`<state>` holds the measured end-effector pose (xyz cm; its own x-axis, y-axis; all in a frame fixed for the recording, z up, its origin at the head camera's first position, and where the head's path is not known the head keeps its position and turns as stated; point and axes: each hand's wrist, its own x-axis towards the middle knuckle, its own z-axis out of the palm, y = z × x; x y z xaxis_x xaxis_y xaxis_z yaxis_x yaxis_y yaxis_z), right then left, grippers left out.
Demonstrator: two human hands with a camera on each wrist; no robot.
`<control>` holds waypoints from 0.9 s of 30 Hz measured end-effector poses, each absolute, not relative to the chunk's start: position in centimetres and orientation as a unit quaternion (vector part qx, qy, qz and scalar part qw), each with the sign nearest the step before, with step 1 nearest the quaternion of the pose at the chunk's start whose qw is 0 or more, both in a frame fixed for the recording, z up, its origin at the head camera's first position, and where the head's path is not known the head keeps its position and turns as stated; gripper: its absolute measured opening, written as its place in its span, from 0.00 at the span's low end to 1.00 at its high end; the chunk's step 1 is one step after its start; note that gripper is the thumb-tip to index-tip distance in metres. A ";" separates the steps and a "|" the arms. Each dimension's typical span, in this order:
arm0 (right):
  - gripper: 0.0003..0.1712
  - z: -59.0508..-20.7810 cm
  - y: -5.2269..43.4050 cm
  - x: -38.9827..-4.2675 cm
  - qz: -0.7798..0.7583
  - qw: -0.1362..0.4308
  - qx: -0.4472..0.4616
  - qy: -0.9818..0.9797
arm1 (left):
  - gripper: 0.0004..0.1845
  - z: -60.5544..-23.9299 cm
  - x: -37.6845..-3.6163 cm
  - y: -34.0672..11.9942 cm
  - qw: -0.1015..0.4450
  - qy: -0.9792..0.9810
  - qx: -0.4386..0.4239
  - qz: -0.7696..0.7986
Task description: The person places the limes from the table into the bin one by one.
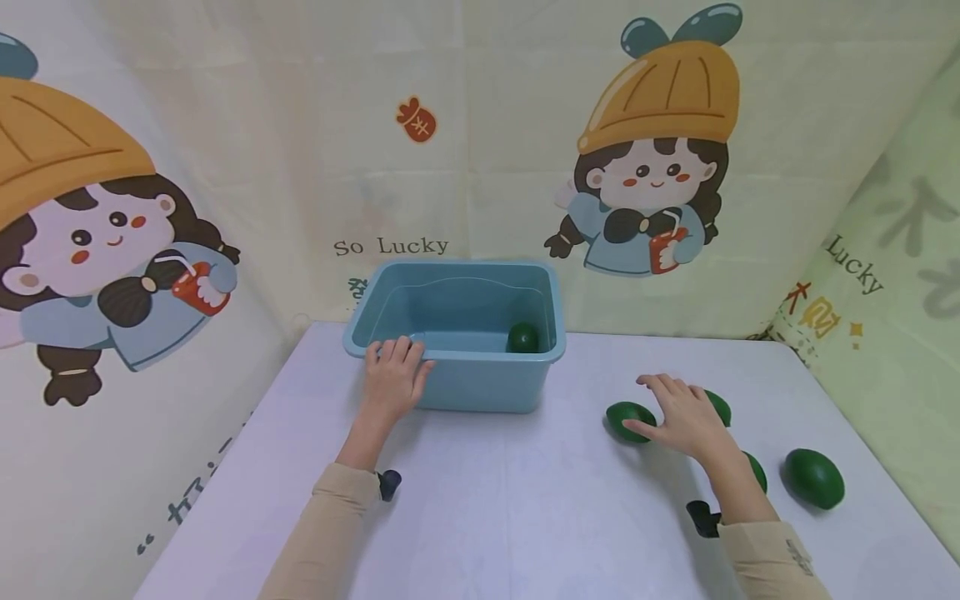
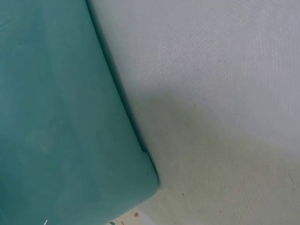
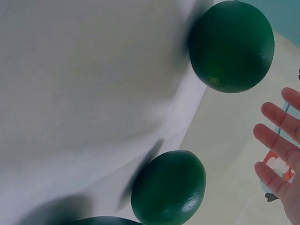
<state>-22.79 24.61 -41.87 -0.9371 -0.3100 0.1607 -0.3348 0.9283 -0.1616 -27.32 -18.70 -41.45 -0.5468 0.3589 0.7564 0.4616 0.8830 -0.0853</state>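
Overhead first, from the head camera: left hand (image 1: 393,377) resting on the near left rim of blue tub (image 1: 456,333), fingers laid over the edge, loosely bent, nothing pinched. Right hand (image 1: 678,417) hovering flat above the white table (image 1: 495,500), fingers spread and straight, holding nothing. Green fruit (image 1: 628,419) just beside its thumb, touching or nearly so; cannot tell which. Second fruit (image 1: 720,407) partly hidden behind the fingers, third (image 1: 756,471) tucked behind the wrist, fourth (image 1: 813,477) further right, well apart from the hand. One more fruit (image 1: 522,337) lying inside the tub, right rear corner.

Left wrist view: only the tub's teal wall (image 2: 61,126) and bare table cloth (image 2: 220,103); hand not visible.

Right wrist view: fingertips (image 3: 276,140) straight, apart, gripping nothing. Two green fruits close by, upper (image 3: 232,44) and lower (image 3: 168,187), both on the table, neither touched.
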 end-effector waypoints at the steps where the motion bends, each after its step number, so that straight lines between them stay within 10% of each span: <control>1: 0.44 -41.9 24.7 -22.8 0.094 0.063 0.164 -0.980 | 0.26 -41.5 -27.3 -18.7 0.415 -0.877 -0.234 -0.062; 27: 0.45 -43.9 25.4 -22.3 0.091 0.018 0.151 -0.984 | 0.27 -41.6 -27.4 -18.8 0.412 -0.880 -0.231 -0.052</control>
<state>-22.32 25.44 -43.86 -0.9536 -0.2943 0.0633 -0.3009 0.9376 -0.1742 -27.38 -18.78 -41.56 -0.5538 0.3626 0.7495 0.4489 0.8882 -0.0981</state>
